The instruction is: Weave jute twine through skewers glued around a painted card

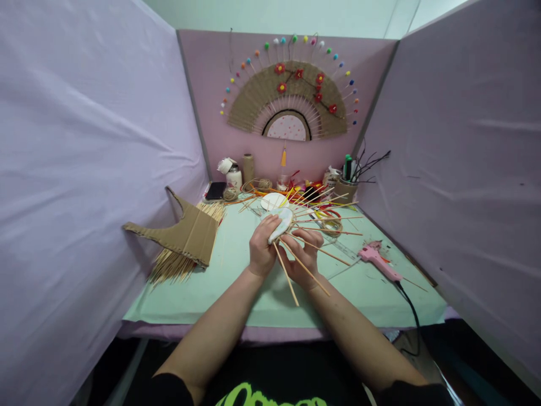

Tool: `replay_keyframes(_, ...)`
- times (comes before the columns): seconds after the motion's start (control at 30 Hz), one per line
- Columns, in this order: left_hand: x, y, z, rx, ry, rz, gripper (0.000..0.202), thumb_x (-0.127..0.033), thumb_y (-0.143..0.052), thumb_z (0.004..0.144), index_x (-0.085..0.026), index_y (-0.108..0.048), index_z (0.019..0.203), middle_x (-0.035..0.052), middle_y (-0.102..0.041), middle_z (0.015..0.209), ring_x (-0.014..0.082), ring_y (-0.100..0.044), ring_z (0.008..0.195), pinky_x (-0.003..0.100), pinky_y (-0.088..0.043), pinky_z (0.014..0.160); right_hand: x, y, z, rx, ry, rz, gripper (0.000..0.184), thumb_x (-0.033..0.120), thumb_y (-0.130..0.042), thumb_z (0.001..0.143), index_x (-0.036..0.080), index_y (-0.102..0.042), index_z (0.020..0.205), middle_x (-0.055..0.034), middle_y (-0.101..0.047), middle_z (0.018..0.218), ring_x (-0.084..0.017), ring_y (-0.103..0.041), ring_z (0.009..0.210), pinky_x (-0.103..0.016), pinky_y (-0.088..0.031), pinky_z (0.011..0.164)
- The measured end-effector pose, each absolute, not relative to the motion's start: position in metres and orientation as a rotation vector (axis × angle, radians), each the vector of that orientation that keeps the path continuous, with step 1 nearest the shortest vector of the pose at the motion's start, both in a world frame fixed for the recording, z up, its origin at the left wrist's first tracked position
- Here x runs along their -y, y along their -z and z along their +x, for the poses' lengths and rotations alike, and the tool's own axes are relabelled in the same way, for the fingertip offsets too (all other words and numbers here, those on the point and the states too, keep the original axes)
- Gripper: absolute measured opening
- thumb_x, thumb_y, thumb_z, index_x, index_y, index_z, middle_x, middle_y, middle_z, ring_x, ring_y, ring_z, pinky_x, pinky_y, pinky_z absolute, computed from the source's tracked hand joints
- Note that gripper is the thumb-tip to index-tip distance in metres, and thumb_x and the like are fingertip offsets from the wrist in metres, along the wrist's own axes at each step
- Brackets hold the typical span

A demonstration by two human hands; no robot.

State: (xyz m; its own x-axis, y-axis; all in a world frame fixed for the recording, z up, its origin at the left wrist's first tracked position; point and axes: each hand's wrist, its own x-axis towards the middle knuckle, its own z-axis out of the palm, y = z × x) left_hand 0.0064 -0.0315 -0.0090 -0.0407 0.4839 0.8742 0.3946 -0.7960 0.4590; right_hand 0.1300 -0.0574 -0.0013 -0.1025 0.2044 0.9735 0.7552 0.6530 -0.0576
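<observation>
My left hand (264,243) is closed around a pale half-round piece (282,221), its fingers lying across the face. From the curved edge of that piece several thin wooden sticks (313,255) fan out to the right and toward me. Under the sticks, my right hand (305,256) has its fingers bent among them, close to the edge of the piece. Its fingertips are partly hidden, but it appears to pinch one of the sticks. Both hands are held above the middle of the green-covered table (228,299).
A pink glue gun (378,260) with a black cord lies at the right. Curved cardboard (186,231) rests on bundled sticks (173,268) at the left. Jars (234,179), twine, coloured strips and a white disc (274,201) sit behind. A decorated fan (291,93) hangs on the back panel.
</observation>
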Motion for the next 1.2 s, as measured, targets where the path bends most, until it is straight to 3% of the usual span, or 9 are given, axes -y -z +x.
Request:
replay_keyframes(0.2, 0.031, 0.010, 0.008, -0.970, -1.982, 2.088, 0.032, -0.026, -0.054, 0.085, -0.021, -0.060, 0.116, 0.0091, -0.062, 0.120, 0.0219, -0.054, 0.116, 0.047, -0.041, 0.102, 0.055, 0.004, 0.129, 1.654, 0.501, -0.806, 0.026, 0.022, -0.063, 0.075, 0.025, -0.059, 0.101, -0.0062, -0.056, 0.100, -0.022, -0.050, 0.096, -0.040, -0.037, 0.089)
replay_keyframes(0.37, 0.031, 0.013, 0.010, -1.002, -1.992, 1.925, 0.033, -0.032, -0.054, 0.085, -0.021, -0.061, 0.116, 0.0085, -0.063, 0.119, 0.0218, -0.058, 0.111, 0.042, -0.045, 0.098, 0.050, 0.011, 0.130, 1.668, 0.394, -0.660, 0.047, 0.020, -0.062, 0.074, 0.022, -0.047, 0.118, -0.0088, -0.057, 0.107, -0.023, -0.053, 0.101, -0.044, -0.038, 0.090)
replay_keyframes(0.57, 0.031, 0.012, 0.009, -1.040, -1.991, 1.939, 0.034, -0.032, -0.055, 0.084, -0.021, -0.060, 0.116, 0.0093, -0.062, 0.120, 0.0220, -0.057, 0.112, 0.042, -0.044, 0.098, 0.053, 0.010, 0.132, 1.694, 0.478, -0.654, 0.037, 0.018, -0.063, 0.072, 0.025, -0.054, 0.108, -0.0077, -0.054, 0.104, -0.023, -0.053, 0.098, -0.042, -0.040, 0.086)
replay_keyframes(0.93, 0.031, 0.011, 0.008, -1.061, -2.012, 1.961, 0.033, -0.034, -0.051, 0.086, -0.020, -0.061, 0.115, 0.0091, -0.063, 0.119, 0.0227, -0.055, 0.115, 0.044, -0.041, 0.101, 0.058, 0.011, 0.131, 1.745, 0.544, -0.715, 0.058, 0.020, -0.065, 0.073, 0.031, -0.051, 0.129, -0.0054, -0.057, 0.096, -0.021, -0.050, 0.094, -0.039, -0.037, 0.086)
replay_keyframes(1.2, 0.031, 0.012, 0.006, -1.062, -1.997, 2.022, 0.035, -0.036, -0.051, 0.086, -0.020, -0.061, 0.116, 0.0100, -0.062, 0.120, 0.0229, -0.055, 0.115, 0.044, -0.041, 0.101, 0.059, 0.011, 0.126, 1.726, 0.541, -0.745, 0.050, 0.020, -0.061, 0.077, 0.029, -0.053, 0.126, -0.0048, -0.062, 0.093, -0.020, -0.052, 0.092, -0.037, -0.035, 0.086)
